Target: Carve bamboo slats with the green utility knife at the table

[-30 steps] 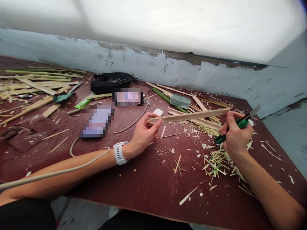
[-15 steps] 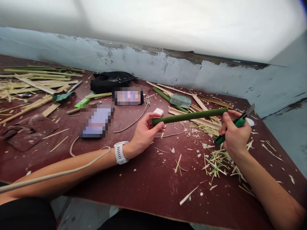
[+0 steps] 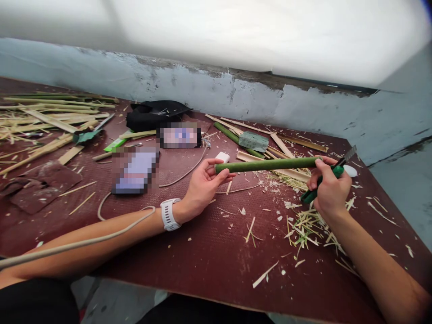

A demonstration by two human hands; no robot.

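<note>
A straight green bamboo stick (image 3: 266, 165) spans the space between my two hands, above the table. My left hand (image 3: 204, 182), with a white watch on its wrist, pinches the stick's left end between thumb and fingers. The thumb and fingertips of my right hand (image 3: 330, 184) touch the stick's right end. That same hand also grips a green utility knife (image 3: 337, 171) in its palm, its metal blade out and pointing up to the right, away from the stick. Part of the knife's handle is hidden by the fingers.
Split bamboo strips (image 3: 57, 117) pile up at the left; more strips (image 3: 283, 146) and a green block (image 3: 254, 141) lie at the back. Shavings (image 3: 305, 229) litter the dark red table (image 3: 202, 265). Two phones (image 3: 135, 173), a cable, a white charger (image 3: 222, 157) and black cloth (image 3: 155, 113) lie mid-left.
The stick has turned slightly about its length and sits almost level, its right end a little lower. My right hand and the knife have shifted slightly left.
</note>
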